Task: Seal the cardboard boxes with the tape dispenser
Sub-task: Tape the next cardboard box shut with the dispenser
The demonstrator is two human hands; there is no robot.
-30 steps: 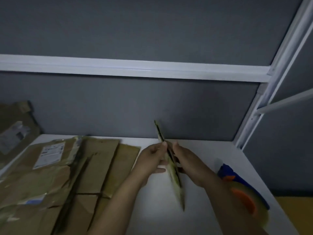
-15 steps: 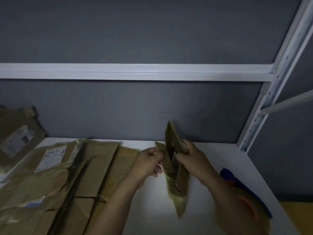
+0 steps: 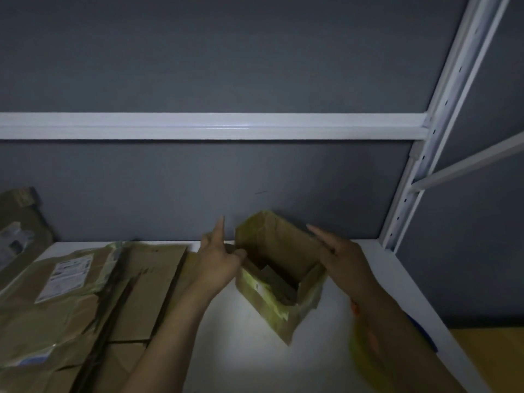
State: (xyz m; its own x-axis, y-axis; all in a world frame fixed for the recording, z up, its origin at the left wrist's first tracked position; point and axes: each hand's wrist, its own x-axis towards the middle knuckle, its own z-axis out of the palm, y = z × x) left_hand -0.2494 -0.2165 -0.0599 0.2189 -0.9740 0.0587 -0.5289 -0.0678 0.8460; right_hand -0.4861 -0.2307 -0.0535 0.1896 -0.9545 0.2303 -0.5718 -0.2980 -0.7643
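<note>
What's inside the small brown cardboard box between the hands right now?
Only folded brown cardboard flaps show inside the small brown cardboard box. Its near wall hides the floor below them.

The picture is dim throughout, with a cold grey-blue cast. The one bright patch lies on the white shelf near its front edge, just in front of the open cardboard box, and fades quickly toward the shelf's left and right edges. The inside of the box is in shadow. A thin streak of glare sits on the white horizontal rail. The flattened cardboard at the left is murky, and its label is unreadable. The tape dispenser by the shelf's right edge is a yellow-orange smear, out of focus. Wide-angle distortion tilts the upright post at the frame's right side.
</note>
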